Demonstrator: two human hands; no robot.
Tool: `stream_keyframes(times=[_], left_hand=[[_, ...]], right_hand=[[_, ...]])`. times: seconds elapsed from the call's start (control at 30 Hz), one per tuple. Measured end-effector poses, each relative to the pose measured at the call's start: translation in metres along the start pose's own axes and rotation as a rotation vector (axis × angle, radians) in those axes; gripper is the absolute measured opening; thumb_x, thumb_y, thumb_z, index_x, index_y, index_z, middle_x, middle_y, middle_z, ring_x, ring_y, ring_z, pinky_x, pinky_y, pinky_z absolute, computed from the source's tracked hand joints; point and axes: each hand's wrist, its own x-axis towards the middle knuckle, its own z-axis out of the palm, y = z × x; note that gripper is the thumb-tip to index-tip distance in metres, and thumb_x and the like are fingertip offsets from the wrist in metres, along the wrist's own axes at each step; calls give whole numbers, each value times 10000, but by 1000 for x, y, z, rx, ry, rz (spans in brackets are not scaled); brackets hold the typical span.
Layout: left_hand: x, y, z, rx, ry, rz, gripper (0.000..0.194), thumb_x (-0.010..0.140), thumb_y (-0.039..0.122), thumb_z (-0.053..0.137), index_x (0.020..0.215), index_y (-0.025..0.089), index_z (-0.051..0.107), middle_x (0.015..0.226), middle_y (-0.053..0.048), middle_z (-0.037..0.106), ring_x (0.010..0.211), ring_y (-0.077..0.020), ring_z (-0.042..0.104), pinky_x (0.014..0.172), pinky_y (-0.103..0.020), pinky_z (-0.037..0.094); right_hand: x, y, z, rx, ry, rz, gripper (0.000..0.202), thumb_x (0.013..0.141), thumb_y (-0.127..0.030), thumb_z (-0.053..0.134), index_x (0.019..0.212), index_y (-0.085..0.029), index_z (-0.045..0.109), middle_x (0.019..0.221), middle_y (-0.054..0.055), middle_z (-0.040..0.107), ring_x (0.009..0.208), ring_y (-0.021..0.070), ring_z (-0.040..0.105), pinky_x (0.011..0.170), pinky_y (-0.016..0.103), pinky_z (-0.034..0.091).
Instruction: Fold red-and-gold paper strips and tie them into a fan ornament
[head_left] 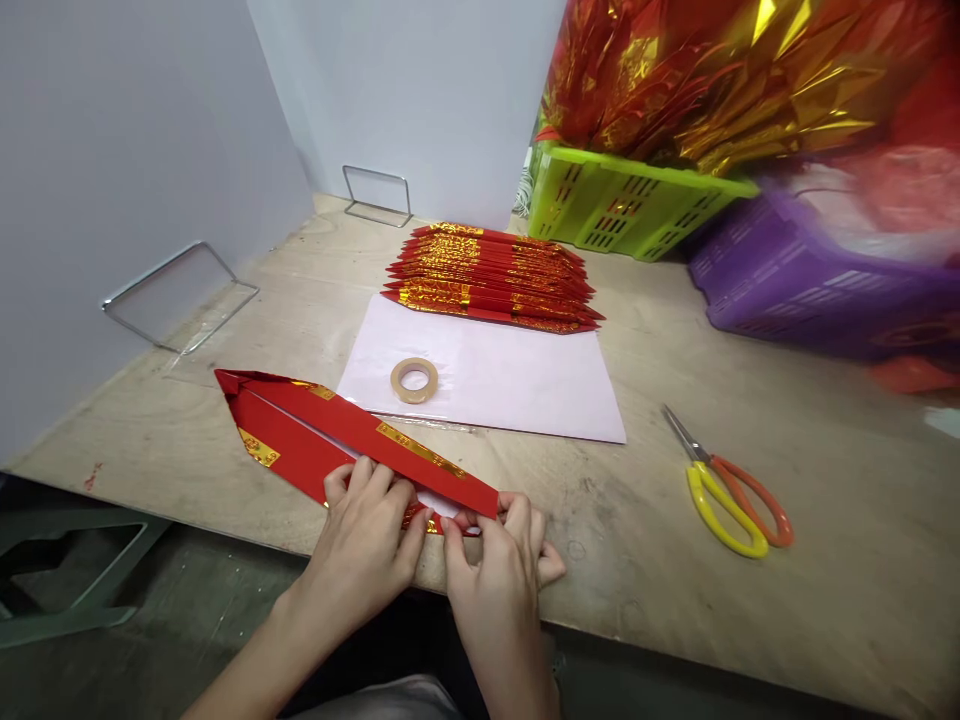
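A long folded strip of red paper with gold print (300,440) lies aslant at the table's front edge, its far left end folded to a point. My left hand (371,525) is closed on the strip's near edge, with fingers bent over the paper. At the right end, my right hand (499,555) pinches the folded red paper between thumb and fingers. A white inner side shows between the folds near both hands. Beyond them are white sheets (525,385), bearing a roll of tape (414,380) and a stack of folded red and gold papers (491,280).
Scissors with yellow and orange handles (727,490) lie at the right. A green basket (630,205) of red and gold foil pieces and a purple basket (795,270) stand at the back right. Wire stands (379,217) sit by the grey panels (135,150).
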Motion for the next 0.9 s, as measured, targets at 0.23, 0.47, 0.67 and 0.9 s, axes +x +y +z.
stream_keyframes(times=[0.23, 0.47, 0.67, 0.9], left_hand=[[1, -2, 1, 86, 1, 41, 229, 895, 240, 469, 701, 171, 569, 792, -49, 542, 828, -240, 480, 799, -437, 330], [-10, 2, 1, 197, 242, 70, 178, 917, 277, 490, 943, 150, 612, 875, -82, 625, 831, -248, 543, 809, -428, 348], [-47, 8, 26, -16, 406, 347, 309, 937, 141, 435, 1190, 154, 612, 1153, -80, 706, 1145, -214, 597, 1049, -363, 302], [-54, 5, 40, 10, 428, 356, 376, 912, 184, 505, 1276, 134, 587, 1207, -91, 692, 1182, -205, 602, 1142, -344, 210]], right_hand=[[2, -2, -3, -5, -39, 14, 138, 817, -220, 626, 681, -218, 604, 910, 55, 556, 1005, 285, 489, 834, 423, 226], [2, -3, -5, -16, -52, 4, 105, 818, -222, 631, 714, -218, 640, 951, 68, 567, 987, 291, 497, 822, 422, 243], [3, -2, -6, -34, -54, -14, 126, 815, -215, 642, 689, -211, 634, 914, 76, 568, 974, 296, 501, 827, 436, 259], [-1, -3, -5, -65, -28, -9, 110, 827, -239, 644, 723, -205, 644, 928, 78, 568, 978, 297, 497, 834, 446, 258]])
